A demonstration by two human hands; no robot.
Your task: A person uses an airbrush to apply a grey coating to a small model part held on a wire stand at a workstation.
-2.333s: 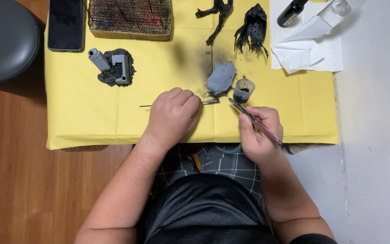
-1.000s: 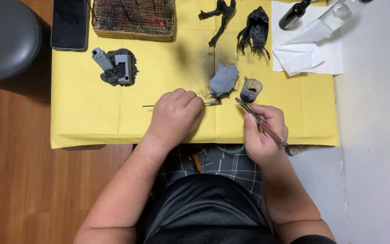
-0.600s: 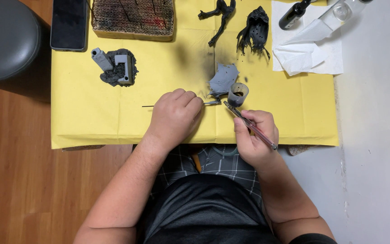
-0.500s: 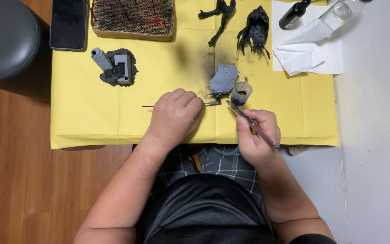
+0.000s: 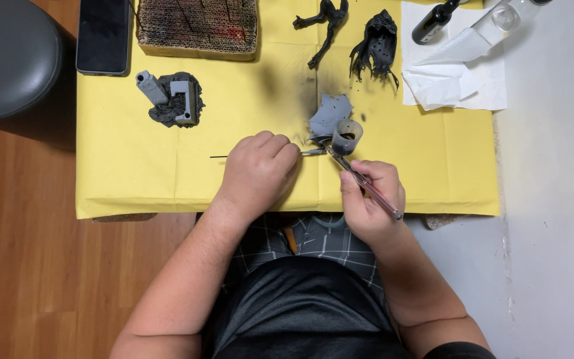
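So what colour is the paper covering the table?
Yellow. The paper covering shows plainly in the head view, spread under both hands.

Far left corner of table (image 5: 134,186): phone (image 5: 103,34), cardboard block (image 5: 197,25) right of it
Far right corner: paper towels (image 5: 460,80)
Near edge: both hands

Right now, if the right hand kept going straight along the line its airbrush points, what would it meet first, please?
Probably the grey model piece just past the airbrush tip held by the right hand; the gap between them is hard to judge from above.
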